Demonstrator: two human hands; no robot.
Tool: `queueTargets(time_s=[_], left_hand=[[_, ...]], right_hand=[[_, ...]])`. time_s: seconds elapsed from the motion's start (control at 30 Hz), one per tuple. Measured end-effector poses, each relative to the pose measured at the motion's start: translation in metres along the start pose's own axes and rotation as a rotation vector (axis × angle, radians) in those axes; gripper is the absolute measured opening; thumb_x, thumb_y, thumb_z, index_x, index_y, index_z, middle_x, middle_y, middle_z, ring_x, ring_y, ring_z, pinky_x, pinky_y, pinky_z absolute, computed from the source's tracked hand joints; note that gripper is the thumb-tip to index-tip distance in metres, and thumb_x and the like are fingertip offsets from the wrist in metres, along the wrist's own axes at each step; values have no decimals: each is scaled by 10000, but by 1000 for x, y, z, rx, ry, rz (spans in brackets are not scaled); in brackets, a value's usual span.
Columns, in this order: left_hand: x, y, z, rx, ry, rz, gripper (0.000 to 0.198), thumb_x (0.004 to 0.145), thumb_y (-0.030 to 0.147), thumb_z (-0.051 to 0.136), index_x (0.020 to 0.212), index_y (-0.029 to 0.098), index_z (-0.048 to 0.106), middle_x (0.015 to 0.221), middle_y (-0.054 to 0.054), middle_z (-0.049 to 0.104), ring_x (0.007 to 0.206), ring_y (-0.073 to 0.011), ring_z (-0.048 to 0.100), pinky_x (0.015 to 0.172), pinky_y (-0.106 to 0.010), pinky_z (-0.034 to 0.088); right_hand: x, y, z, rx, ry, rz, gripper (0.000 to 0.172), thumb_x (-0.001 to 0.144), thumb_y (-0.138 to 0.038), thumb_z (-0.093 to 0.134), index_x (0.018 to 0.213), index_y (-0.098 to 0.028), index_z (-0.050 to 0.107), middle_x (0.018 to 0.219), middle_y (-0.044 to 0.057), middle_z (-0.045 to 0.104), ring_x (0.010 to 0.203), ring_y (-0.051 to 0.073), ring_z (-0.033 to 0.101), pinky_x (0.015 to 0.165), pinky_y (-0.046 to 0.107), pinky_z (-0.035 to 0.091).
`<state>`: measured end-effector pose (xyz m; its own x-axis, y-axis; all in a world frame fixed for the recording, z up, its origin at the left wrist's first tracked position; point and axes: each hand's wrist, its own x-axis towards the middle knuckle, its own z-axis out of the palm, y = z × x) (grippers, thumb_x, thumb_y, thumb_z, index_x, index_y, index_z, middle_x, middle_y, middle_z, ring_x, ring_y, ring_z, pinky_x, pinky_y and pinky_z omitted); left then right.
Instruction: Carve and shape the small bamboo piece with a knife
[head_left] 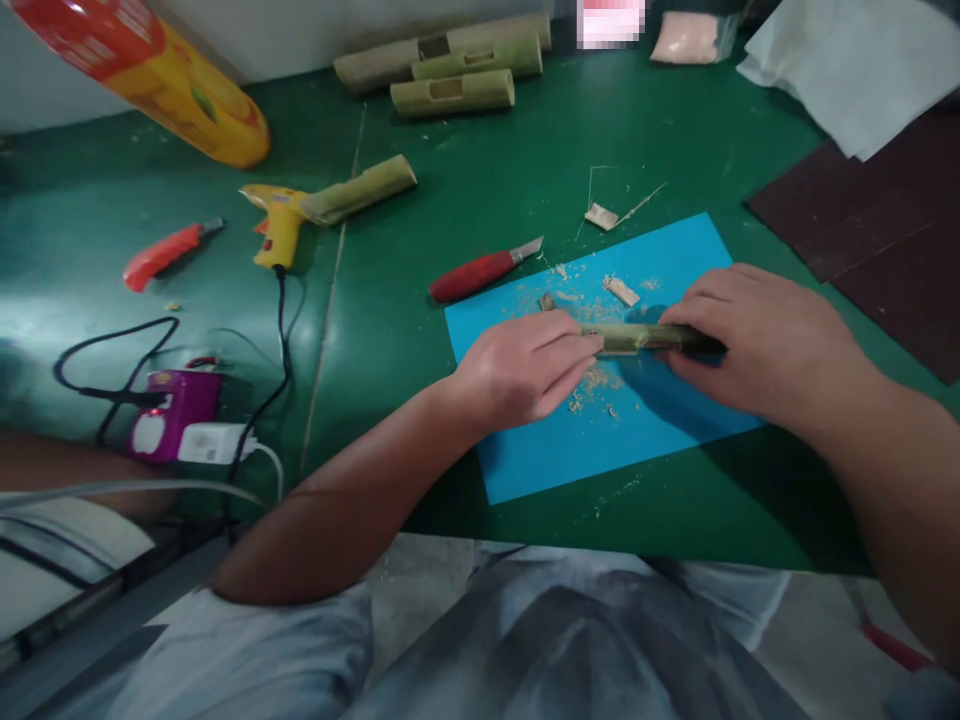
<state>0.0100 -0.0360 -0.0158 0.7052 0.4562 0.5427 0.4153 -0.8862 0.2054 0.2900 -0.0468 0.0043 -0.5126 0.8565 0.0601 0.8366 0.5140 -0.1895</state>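
A short green bamboo tube (621,340) lies level over a blue sheet (517,465), gripped near both ends. My left hand (525,365) has its fingers closed over the tube's left end and hides it. Around the right part, my right hand (750,335) is wrapped, with the tube's dark end showing beneath the palm. Shavings (596,380) and a small bamboo chip (621,291) are scattered on the sheet close to the tube. Beyond my left hand rests a red-handled knife (480,275), its blade pointing right.
Several cut bamboo tubes (454,93) lie at the back. On the left are a yellow glue gun (283,220), a red cutter (165,255), a purple power adapter (180,410) with cables and a large yellow-red bottle (180,90). Dark brown sheets (885,220) and white paper (855,65) lie right.
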Motion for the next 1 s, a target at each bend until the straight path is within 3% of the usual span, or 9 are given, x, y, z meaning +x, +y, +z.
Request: queueTargets(time_s=[0.17, 0.3, 0.4, 0.6, 0.77, 0.9, 1.0], left_hand=[[6, 3, 0, -41, 129, -250, 135, 1046, 221, 624, 1094, 186, 746, 976, -34, 786, 803, -135, 708, 779, -273, 596], [9, -3, 9, -81, 163, -377, 105, 1026, 219, 661, 1069, 172, 744, 951, -27, 776, 692, -97, 627, 709, -236, 550], [7, -9, 16, -94, 155, -412, 112, 1020, 218, 662, 1065, 167, 751, 939, -31, 769, 713, -108, 633, 735, -250, 546], [3, -13, 18, -40, 100, -371, 140, 1039, 240, 642, 1057, 166, 759, 952, -54, 778, 838, -156, 704, 779, -286, 567], [3, -11, 20, -90, 120, -319, 166, 1059, 217, 594, 1049, 161, 750, 941, -63, 771, 885, -170, 713, 826, -311, 574], [3, -7, 23, -128, 52, -205, 173, 1064, 238, 587, 1029, 170, 743, 901, -57, 758, 870, -169, 707, 787, -301, 567], [3, -4, 23, -113, 91, -186, 188, 1071, 219, 566, 1028, 158, 738, 905, -69, 751, 864, -168, 700, 790, -305, 565]], right_hand=[[-7, -29, 5, -14, 156, 217, 264, 951, -454, 629, 918, -211, 724, 930, 94, 670, 860, 267, 633, 651, 375, 357], [-9, -47, 8, -3, 87, 298, 260, 980, -445, 589, 910, -221, 699, 953, 114, 688, 830, 268, 631, 603, 370, 294], [-9, -52, 9, 36, 46, 270, 238, 979, -416, 583, 945, -211, 698, 953, 125, 702, 820, 272, 638, 590, 375, 290], [-12, -58, 7, 40, -13, 247, 267, 944, -360, 556, 1114, -217, 704, 992, 116, 756, 789, 266, 661, 572, 367, 277], [-13, -69, 6, 84, -134, 274, 296, 996, -412, 510, 1054, -208, 717, 893, 125, 772, 694, 275, 662, 552, 372, 233], [-13, -74, 9, 92, -116, 277, 285, 1000, -404, 508, 1022, -219, 724, 930, 128, 788, 724, 277, 683, 557, 373, 250], [-13, -73, 11, 91, -81, 279, 280, 1000, -396, 508, 1016, -226, 730, 953, 125, 795, 725, 278, 683, 553, 375, 255]])
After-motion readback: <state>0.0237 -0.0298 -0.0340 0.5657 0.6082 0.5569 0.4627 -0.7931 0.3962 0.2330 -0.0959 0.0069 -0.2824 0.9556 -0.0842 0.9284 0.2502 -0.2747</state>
